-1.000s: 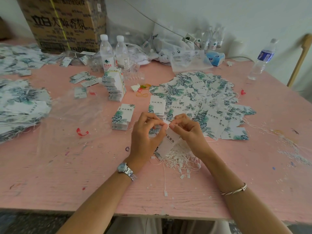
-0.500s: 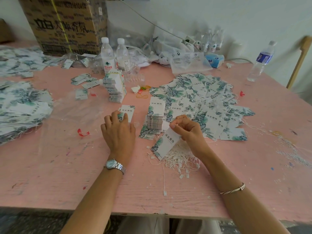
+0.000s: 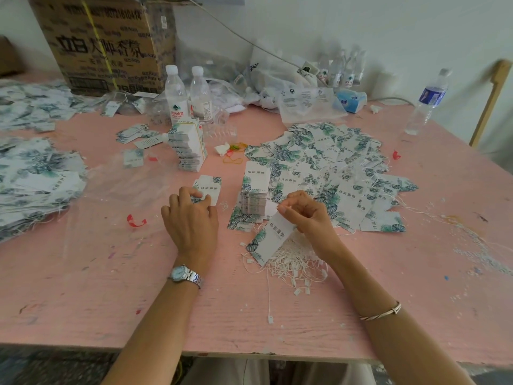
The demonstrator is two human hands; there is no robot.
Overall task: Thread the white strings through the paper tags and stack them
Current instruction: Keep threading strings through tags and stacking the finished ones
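Observation:
My right hand (image 3: 305, 215) pinches the top end of a white leaf-printed paper tag (image 3: 270, 238), which hangs tilted over a heap of white strings (image 3: 291, 265). My left hand (image 3: 191, 218) rests with curled fingers on a small stack of tags (image 3: 209, 188) to the left, its fingertips gripping the stack's near end. Between the hands stands a taller neat stack of tags (image 3: 255, 190). A wide spread of loose tags (image 3: 333, 168) with strings lies behind my right hand.
A banded block of tags (image 3: 188, 147) stands behind the left stack, with two water bottles (image 3: 187, 95) and a cardboard box (image 3: 111, 43) further back. More tags are heaped at the left edge (image 3: 36, 179). A clear plastic bag (image 3: 111, 187) lies left of my hand.
My left hand let go of the tag and moved left onto the small stack. My right hand kept the tag pinched in nearly the same place.

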